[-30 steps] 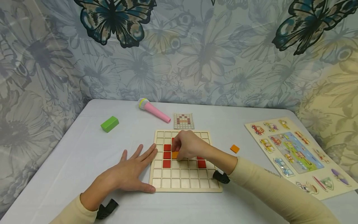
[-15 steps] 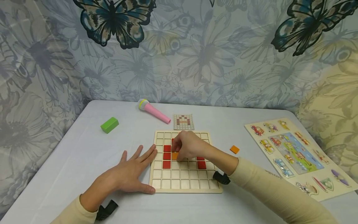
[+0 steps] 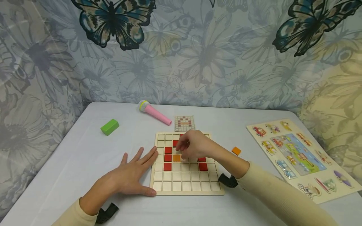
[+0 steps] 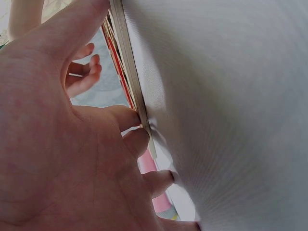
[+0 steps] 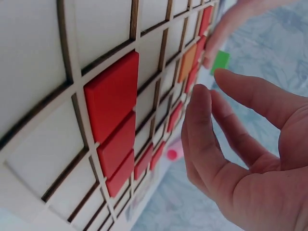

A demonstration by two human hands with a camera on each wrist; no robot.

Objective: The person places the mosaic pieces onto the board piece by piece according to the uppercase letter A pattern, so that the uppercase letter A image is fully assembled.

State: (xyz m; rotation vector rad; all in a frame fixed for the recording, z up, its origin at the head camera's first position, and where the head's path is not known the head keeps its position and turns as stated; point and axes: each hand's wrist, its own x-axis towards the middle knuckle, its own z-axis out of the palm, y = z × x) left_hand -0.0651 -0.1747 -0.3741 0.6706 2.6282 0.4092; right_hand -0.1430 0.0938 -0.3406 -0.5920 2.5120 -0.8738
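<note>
A wooden grid board (image 3: 183, 186) lies on the white table with several red tiles (image 3: 167, 158) in its cells. One orange tile (image 3: 176, 158) sits beside the left column of red ones. Over the board's upper middle hovers my right hand (image 3: 196, 144), hiding some cells. In the right wrist view its thumb and index fingertip stand apart with nothing between them. My left hand (image 3: 133, 175) is spread flat at the board's left side, fingertips and thumb touching its edge. A loose orange tile (image 3: 236, 151) lies to the right of the board.
Behind the board is a small pattern card (image 3: 184, 123) with a printed grid. A pink toy microphone (image 3: 158, 115) and a green block (image 3: 109, 127) lie farther back and left. A picture puzzle board (image 3: 314, 179) takes up the right side of the table.
My right hand has lifted a little off the orange tile in the grid, its fingers parting, so that tile now shows fully. The left hand stays in place.
</note>
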